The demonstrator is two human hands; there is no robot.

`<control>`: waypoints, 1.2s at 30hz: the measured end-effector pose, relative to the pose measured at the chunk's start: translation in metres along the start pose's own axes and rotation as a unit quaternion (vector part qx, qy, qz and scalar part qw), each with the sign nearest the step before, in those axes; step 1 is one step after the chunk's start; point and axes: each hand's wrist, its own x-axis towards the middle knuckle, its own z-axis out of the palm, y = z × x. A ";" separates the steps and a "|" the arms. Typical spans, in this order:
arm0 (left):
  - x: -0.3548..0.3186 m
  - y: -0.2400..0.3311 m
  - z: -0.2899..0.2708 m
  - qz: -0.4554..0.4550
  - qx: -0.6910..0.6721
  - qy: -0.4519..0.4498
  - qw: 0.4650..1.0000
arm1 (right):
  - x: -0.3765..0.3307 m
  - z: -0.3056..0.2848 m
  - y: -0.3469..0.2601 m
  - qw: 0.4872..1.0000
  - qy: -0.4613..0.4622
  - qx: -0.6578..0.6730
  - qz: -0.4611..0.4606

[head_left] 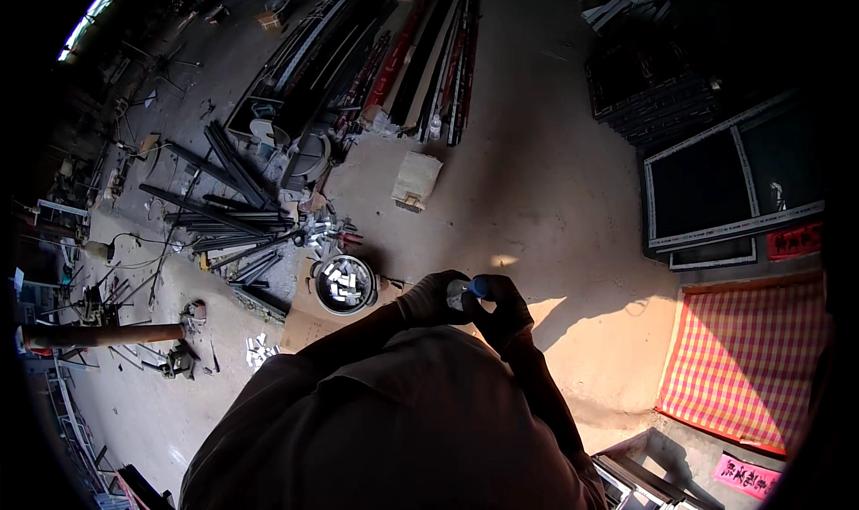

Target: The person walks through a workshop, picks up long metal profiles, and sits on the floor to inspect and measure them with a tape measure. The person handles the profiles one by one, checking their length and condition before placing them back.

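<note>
Both hands (431, 301) (506, 315) on a blue-capped bottle (457, 295) (clear plastic, probably)

We take the grey pot (340, 312) as datum. Inside it, we note silver-white pieces (344, 283). Right of it, we identify a blue cap (480, 286). Left of it, we find black bars (237, 223); beyond it, a red pole (393, 65). Far right of it, we record a cloth (743, 353) in red, pink and yellow check.

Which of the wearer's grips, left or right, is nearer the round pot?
Left. The left grip is apart from the round pot, on its right-hand side; the right grip is farther out on that same side.
</note>
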 end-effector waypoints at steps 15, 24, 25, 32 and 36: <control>0.152 -0.104 -0.203 -0.133 -0.060 0.232 0.962 | 0.382 0.052 0.034 0.930 -0.283 -0.216 -0.091; 0.199 -0.253 -0.231 -0.273 0.449 -0.050 0.849 | 0.615 0.095 0.130 0.873 -0.403 -0.272 -0.049; 0.198 -0.262 -0.229 -0.320 0.356 0.021 0.878 | 0.633 0.089 0.132 0.883 -0.378 -0.270 -0.070; 0.245 -0.249 -0.266 -0.511 -0.074 0.300 0.802 | 0.760 0.095 0.177 0.865 -0.405 -0.296 -0.020; 0.283 -0.241 -0.321 -0.537 -0.123 0.316 0.773 | 0.795 0.115 0.191 0.869 -0.381 -0.316 0.011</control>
